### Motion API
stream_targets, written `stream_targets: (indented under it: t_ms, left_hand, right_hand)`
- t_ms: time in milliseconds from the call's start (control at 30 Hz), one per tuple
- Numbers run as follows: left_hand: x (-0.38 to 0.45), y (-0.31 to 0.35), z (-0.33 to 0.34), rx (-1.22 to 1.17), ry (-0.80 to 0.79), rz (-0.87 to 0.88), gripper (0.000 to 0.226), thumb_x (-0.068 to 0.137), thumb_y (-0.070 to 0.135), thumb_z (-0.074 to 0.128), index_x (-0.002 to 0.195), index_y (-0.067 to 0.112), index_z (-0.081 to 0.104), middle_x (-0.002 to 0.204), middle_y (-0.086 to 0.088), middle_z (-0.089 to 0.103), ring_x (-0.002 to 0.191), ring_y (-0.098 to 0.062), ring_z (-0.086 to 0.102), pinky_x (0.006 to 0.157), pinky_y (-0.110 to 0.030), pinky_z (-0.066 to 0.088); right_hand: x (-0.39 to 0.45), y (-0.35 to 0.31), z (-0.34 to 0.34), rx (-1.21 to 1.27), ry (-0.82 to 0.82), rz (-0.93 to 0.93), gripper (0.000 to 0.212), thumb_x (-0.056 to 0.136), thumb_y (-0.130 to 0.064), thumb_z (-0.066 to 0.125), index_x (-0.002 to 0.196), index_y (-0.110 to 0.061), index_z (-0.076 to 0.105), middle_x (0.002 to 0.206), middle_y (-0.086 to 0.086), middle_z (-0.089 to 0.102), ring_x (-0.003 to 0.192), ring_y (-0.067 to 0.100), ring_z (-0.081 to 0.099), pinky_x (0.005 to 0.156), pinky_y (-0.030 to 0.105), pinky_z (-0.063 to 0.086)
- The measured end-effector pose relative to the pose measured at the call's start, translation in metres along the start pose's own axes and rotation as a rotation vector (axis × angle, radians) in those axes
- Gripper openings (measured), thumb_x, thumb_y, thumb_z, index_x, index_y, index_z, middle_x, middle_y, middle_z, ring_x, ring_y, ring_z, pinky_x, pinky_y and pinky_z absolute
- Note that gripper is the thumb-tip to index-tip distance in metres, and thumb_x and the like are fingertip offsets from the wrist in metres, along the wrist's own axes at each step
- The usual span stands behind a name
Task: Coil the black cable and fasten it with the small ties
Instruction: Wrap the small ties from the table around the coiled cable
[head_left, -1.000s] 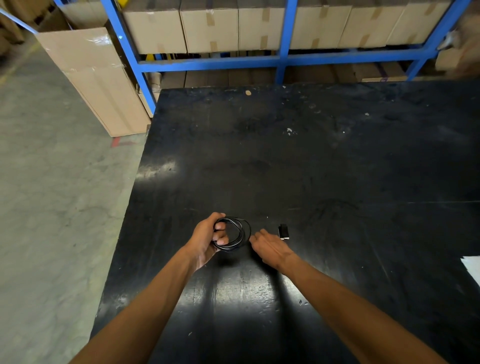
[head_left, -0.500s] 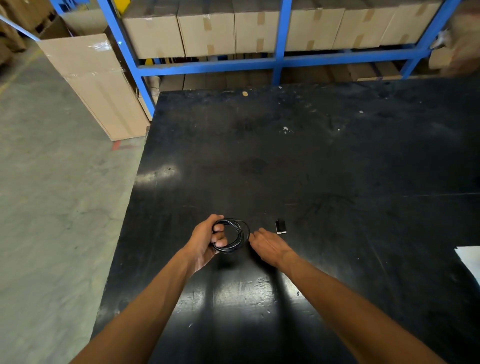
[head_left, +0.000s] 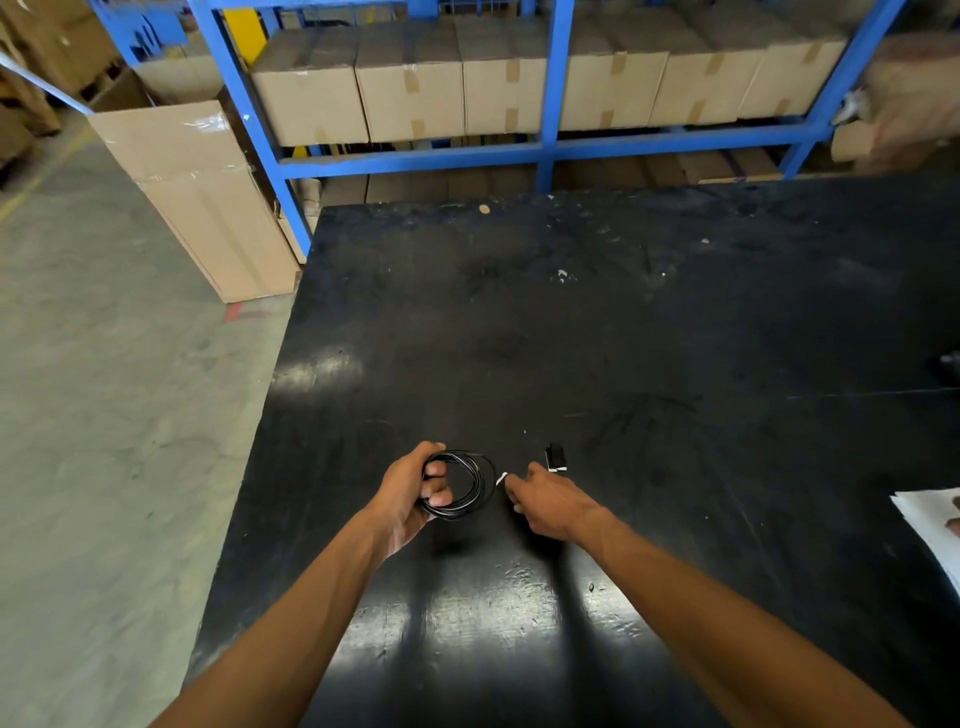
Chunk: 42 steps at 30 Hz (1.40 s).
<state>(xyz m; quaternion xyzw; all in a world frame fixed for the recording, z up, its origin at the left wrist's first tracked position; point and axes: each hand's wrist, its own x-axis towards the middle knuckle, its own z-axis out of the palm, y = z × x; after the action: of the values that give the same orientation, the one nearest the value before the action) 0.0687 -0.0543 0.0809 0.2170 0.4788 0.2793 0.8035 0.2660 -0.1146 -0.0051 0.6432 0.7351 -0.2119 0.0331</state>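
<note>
Both hands are working the fastening step: the left hand (head_left: 408, 493) is gripping the coiled thin black cable (head_left: 464, 484), while the right hand (head_left: 548, 501) is pinching a small white tie (head_left: 502, 477) at its fingertips, needing threading around the loops.

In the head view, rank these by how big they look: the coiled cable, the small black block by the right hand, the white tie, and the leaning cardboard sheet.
1. Leaning cardboard sheet, though farthest away.
2. Coiled black cable.
3. Small black block.
4. White tie at the right hand, partly hidden, so only its visible part counts.
</note>
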Motion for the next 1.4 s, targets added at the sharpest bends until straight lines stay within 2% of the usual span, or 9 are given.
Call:
stream_targets:
  t_ms: [100, 300, 400, 567, 667, 767, 900, 1133, 1400]
  left_hand:
    - [-0.003, 0.004, -0.005, 0.016, 0.004, 0.001, 0.034, 0.095, 0.014, 0.047, 0.061, 0.017, 0.041, 0.046, 0.007, 0.030, 0.033, -0.008, 0.021, 0.033, -0.020, 0.023]
    - [-0.005, 0.007, -0.014, 0.014, 0.040, 0.017, 0.032, 0.094, 0.013, 0.047, 0.063, 0.017, 0.043, 0.049, 0.007, 0.029, 0.033, -0.008, 0.020, 0.036, -0.020, 0.020]
    - [-0.004, 0.007, -0.014, 0.011, 0.038, 0.009, 0.031, 0.094, 0.013, 0.047, 0.063, 0.017, 0.043, 0.049, 0.007, 0.029, 0.033, -0.008, 0.021, 0.034, -0.020, 0.023]
    - [-0.005, 0.009, -0.013, 0.018, 0.030, -0.002, 0.032, 0.094, 0.014, 0.048, 0.063, 0.017, 0.042, 0.048, 0.007, 0.029, 0.034, -0.008, 0.020, 0.035, -0.020, 0.022]
    - [-0.007, 0.014, -0.014, 0.019, 0.025, 0.012, 0.032, 0.095, 0.014, 0.047, 0.064, 0.016, 0.042, 0.050, 0.006, 0.029, 0.034, -0.008, 0.020, 0.036, -0.020, 0.022]
    - [-0.011, 0.023, -0.012, 0.057, 0.015, 0.033, 0.032, 0.096, 0.015, 0.047, 0.064, 0.017, 0.043, 0.050, 0.006, 0.028, 0.036, -0.008, 0.020, 0.039, -0.021, 0.021]
    - [-0.019, 0.037, -0.003, 0.102, -0.027, 0.082, 0.036, 0.097, 0.016, 0.047, 0.061, 0.017, 0.040, 0.048, 0.006, 0.028, 0.036, -0.009, 0.021, 0.036, -0.020, 0.026]
    - [-0.044, 0.077, 0.031, 0.184, -0.152, 0.243, 0.036, 0.096, 0.018, 0.049, 0.060, 0.019, 0.040, 0.051, 0.007, 0.027, 0.038, -0.009, 0.022, 0.038, -0.021, 0.028]
    - [-0.080, 0.111, 0.066, 0.182, -0.228, 0.369, 0.041, 0.096, 0.019, 0.047, 0.055, 0.021, 0.042, 0.045, 0.009, 0.028, 0.038, -0.008, 0.021, 0.038, -0.020, 0.027]
  right_hand:
    - [-0.001, 0.002, 0.004, 0.104, 0.045, 0.081, 0.011, 0.095, -0.016, 0.046, 0.106, -0.014, 0.045, 0.095, 0.020, 0.065, 0.090, 0.039, 0.062, 0.071, 0.040, 0.047]
    - [-0.005, 0.003, 0.016, 0.306, 0.120, 0.174, 0.025, 0.086, -0.020, 0.066, 0.108, -0.018, 0.054, 0.102, 0.008, 0.065, 0.096, 0.026, 0.060, 0.084, 0.037, 0.050]
    - [-0.003, 0.000, 0.017, 0.348, 0.172, 0.251, 0.011, 0.083, -0.012, 0.067, 0.087, -0.018, 0.058, 0.088, 0.006, 0.068, 0.085, 0.027, 0.064, 0.075, 0.035, 0.051]
    - [-0.004, -0.002, 0.020, 0.542, 0.291, 0.287, 0.029, 0.074, 0.007, 0.054, 0.074, -0.022, 0.051, 0.076, 0.005, 0.065, 0.071, 0.023, 0.059, 0.066, 0.032, 0.046]
    - [-0.003, -0.005, 0.015, 0.738, 0.447, 0.316, 0.037, 0.072, 0.016, 0.051, 0.073, -0.021, 0.053, 0.082, 0.006, 0.070, 0.080, 0.020, 0.065, 0.076, 0.028, 0.051]
    - [0.002, -0.012, -0.004, 0.928, 0.563, 0.329, 0.041, 0.073, 0.020, 0.059, 0.073, -0.021, 0.056, 0.083, 0.005, 0.072, 0.083, 0.017, 0.069, 0.080, 0.024, 0.053]
    - [0.010, -0.024, -0.055, 1.153, 0.667, 0.270, 0.042, 0.070, 0.019, 0.071, 0.084, -0.019, 0.057, 0.081, 0.010, 0.073, 0.073, 0.016, 0.067, 0.070, 0.017, 0.054]
    - [0.009, -0.052, -0.154, 1.288, 0.773, 0.022, 0.035, 0.076, 0.014, 0.073, 0.092, -0.013, 0.058, 0.086, 0.015, 0.075, 0.072, 0.017, 0.072, 0.066, 0.032, 0.061]
    - [-0.007, -0.077, -0.210, 1.415, 0.688, -0.160, 0.038, 0.077, 0.014, 0.073, 0.094, -0.017, 0.058, 0.085, 0.010, 0.077, 0.073, 0.018, 0.071, 0.065, 0.030, 0.059]
